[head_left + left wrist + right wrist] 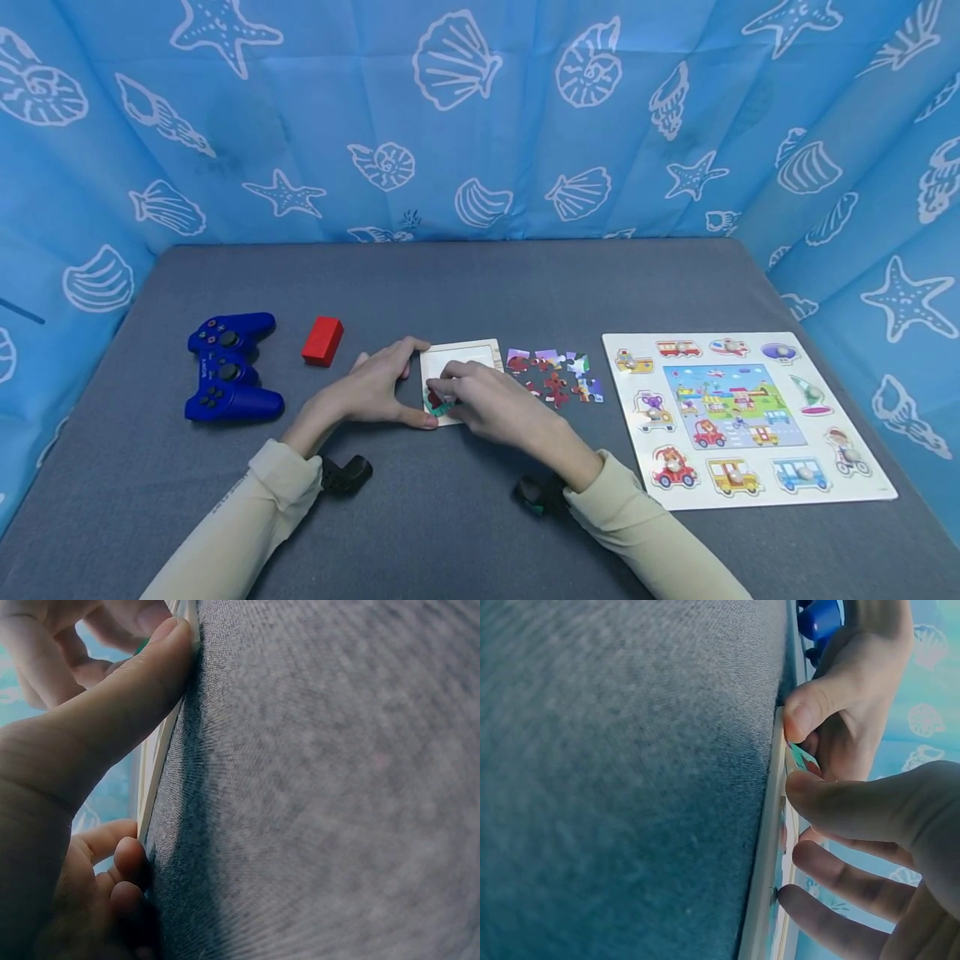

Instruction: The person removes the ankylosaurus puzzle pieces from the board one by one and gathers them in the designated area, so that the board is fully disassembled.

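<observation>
A small pale puzzle tray [471,352] lies on the grey table between the two hands. My left hand [375,390] grips its left side, thumb at the near corner and fingertips at the far one. Over the tray, my right hand [497,404] pinches a puzzle piece with green on it [804,759], which stands tilted at the near left corner in the right wrist view. Part of that piece is hidden by the fingers. Loose jigsaw pieces [555,387] in red, purple and green lie just right of the tray.
To the right lies a large white knob puzzle board [847,490] with vehicle pieces. A red block [322,340] and a blue game controller [232,393] sit on the left. Behind the table [480,292] hangs a blue curtain [517,133] with shell prints.
</observation>
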The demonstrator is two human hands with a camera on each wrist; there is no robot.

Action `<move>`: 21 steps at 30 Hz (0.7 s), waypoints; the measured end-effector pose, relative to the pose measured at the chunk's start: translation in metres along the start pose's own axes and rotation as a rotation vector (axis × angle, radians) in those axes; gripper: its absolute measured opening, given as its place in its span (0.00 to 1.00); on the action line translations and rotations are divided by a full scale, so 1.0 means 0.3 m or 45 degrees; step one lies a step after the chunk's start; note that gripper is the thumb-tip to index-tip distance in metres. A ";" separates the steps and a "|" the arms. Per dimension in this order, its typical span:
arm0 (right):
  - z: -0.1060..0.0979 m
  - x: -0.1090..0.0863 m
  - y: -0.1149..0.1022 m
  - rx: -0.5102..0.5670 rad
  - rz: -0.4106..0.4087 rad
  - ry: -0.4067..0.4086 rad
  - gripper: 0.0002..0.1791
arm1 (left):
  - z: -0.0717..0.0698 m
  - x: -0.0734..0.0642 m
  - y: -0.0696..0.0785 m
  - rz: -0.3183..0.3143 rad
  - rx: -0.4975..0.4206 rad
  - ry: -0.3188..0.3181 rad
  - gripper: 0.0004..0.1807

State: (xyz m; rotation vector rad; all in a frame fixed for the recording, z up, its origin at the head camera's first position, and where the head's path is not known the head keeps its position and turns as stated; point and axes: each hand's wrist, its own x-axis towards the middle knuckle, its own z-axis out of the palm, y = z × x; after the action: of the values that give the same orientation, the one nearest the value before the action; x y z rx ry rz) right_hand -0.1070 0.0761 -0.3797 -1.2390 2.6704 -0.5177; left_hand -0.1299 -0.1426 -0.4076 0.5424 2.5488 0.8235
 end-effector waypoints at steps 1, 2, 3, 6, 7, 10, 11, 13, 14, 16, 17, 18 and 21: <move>0.000 -0.001 -0.001 -0.003 -0.005 0.005 0.20 | 0.000 0.000 0.000 0.003 0.000 0.001 0.55; -0.001 -0.002 -0.001 -0.004 -0.007 0.007 0.20 | 0.000 0.000 0.000 0.004 -0.001 0.002 0.55; -0.002 -0.004 -0.002 -0.006 -0.009 0.010 0.19 | 0.000 0.000 0.000 0.006 0.000 0.003 0.55; -0.005 -0.008 -0.003 -0.015 -0.012 0.020 0.19 | 0.001 -0.001 0.000 0.008 -0.001 0.006 0.55; -0.007 -0.010 -0.003 -0.017 -0.011 0.023 0.19 | 0.000 -0.001 0.000 0.008 0.000 0.006 0.55; -0.014 -0.015 -0.003 -0.019 0.009 0.029 0.20 | 0.001 -0.001 0.000 0.001 0.003 0.005 0.56; -0.017 -0.018 -0.002 -0.017 0.019 0.031 0.21 | 0.001 -0.001 0.000 -0.002 0.005 0.005 0.56; -0.024 -0.023 -0.001 -0.009 0.042 0.035 0.22 | 0.001 -0.001 0.000 -0.009 0.009 0.004 0.56; -0.028 -0.025 0.001 -0.004 0.055 0.036 0.22 | 0.001 -0.001 0.000 -0.012 0.012 0.005 0.56; -0.035 -0.032 0.004 -0.001 0.071 0.039 0.23 | 0.001 -0.001 0.000 -0.016 0.017 0.006 0.56; -0.037 -0.035 0.007 -0.005 0.073 0.045 0.23 | 0.001 -0.001 0.000 -0.017 0.017 0.006 0.56; -0.040 -0.039 0.010 -0.009 0.071 0.052 0.23 | 0.001 -0.001 0.001 -0.018 0.019 0.006 0.56; -0.045 -0.053 0.022 -0.036 0.060 0.077 0.22 | 0.002 0.000 0.002 -0.017 0.020 0.005 0.56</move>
State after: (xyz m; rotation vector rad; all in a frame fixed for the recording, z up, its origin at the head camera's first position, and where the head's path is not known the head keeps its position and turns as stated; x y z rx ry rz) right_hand -0.1050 0.0955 -0.3698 -1.1830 2.7588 -0.5211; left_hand -0.1295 -0.1419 -0.4075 0.5284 2.5618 0.8016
